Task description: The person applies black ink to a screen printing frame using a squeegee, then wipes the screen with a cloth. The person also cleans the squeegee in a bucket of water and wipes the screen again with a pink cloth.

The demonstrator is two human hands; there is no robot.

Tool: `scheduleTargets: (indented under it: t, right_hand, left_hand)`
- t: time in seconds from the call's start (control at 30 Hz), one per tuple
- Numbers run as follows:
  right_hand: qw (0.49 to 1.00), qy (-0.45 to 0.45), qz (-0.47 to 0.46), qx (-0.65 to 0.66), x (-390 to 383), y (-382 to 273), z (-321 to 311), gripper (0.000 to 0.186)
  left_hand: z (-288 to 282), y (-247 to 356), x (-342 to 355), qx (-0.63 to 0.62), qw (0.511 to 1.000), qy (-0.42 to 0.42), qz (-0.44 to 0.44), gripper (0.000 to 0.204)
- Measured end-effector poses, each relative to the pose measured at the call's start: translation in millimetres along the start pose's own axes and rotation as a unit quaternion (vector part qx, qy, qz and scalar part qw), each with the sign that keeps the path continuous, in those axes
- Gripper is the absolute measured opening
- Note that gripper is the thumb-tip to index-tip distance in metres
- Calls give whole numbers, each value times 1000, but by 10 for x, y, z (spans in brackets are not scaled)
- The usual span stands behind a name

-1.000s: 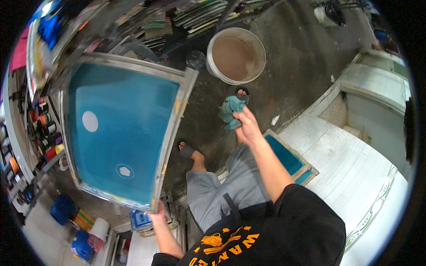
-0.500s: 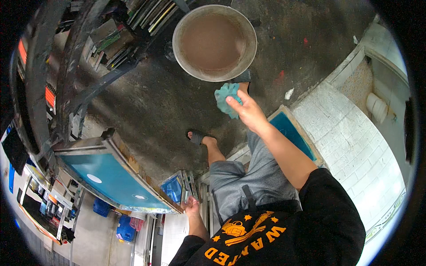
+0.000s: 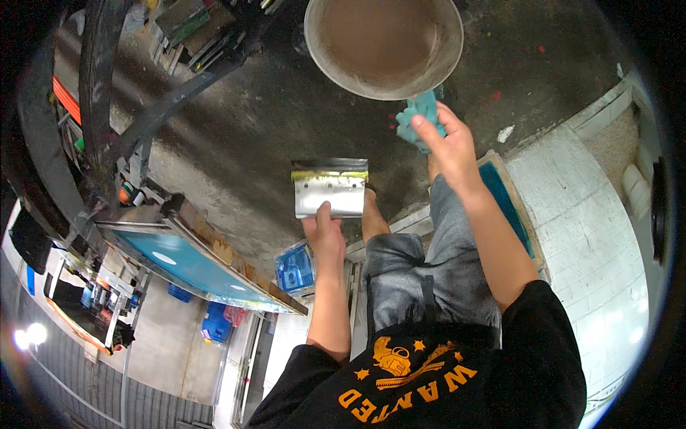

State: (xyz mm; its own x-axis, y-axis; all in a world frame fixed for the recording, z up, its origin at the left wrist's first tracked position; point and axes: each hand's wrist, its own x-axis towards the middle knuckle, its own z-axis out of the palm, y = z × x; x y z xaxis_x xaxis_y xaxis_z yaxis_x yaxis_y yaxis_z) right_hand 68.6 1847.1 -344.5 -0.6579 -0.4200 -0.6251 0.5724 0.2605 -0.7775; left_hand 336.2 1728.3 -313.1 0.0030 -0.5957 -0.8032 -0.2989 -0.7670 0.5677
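My left hand (image 3: 325, 239) is closed on the lower edge of a flat silvery metal plate (image 3: 350, 203), its thumb lying on the face. The plate has small holes, a yellow-smeared band and a dark far edge, like a squeegee. In my right hand (image 3: 457, 154) is a crumpled teal cloth (image 3: 416, 121), pinched between thumb and fingers. The cloth is by the near rim of a large round tub (image 3: 457, 53) that holds murky brown liquid. Whether the two touch I cannot tell.
A wood-framed teal printing screen (image 3: 204, 261) is at left, beside a dark metal stand (image 3: 100, 93). Another teal framed screen (image 3: 504, 189) leans against the white brick ledge (image 3: 572, 207) at right. A blue container (image 3: 295, 268) is below my left hand. Dark concrete floor (image 3: 236, 121) lies ahead.
My left hand has come up from beside the left screen, bringing the metal plate into full view. My right hand has shifted rightward and up in the picture with the cloth, as the view moved.
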Motion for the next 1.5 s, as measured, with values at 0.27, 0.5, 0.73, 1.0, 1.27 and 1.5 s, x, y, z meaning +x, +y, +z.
scheduleTargets:
  t: [0.27, 0.5, 0.73, 1.0, 1.27, 1.5]
  right_hand:
    - [993, -2, -92, -80, -142, -473, 49, 35]
    - [978, 70, -81, -177, 949, 64, -74, 60]
    - [847, 123, -49, -515, 2614, 994, 135, 59]
    - [899, 72, 98, -420, 3178, 1457, 167, 42]
    - [977, 95, -108, -160, 1628, 547, 441, 52]
    - [989, 37, -50, -133, 2131, 96, 378, 44]
  left_hand:
    - [1271, 560, 171, 43, 989, -82, 119, 40]
    - [1781, 708, 743, 128, 970, -59, 198, 32]
    - [2138, 662, 1198, 202, 942, -85, 254, 39]
    - [2356, 706, 1393, 373, 869, -91, 314, 36]
    - [2683, 860, 1568, 426, 839, -26, 336, 39]
    - [2852, 923, 1177, 406, 848, -127, 317, 31]
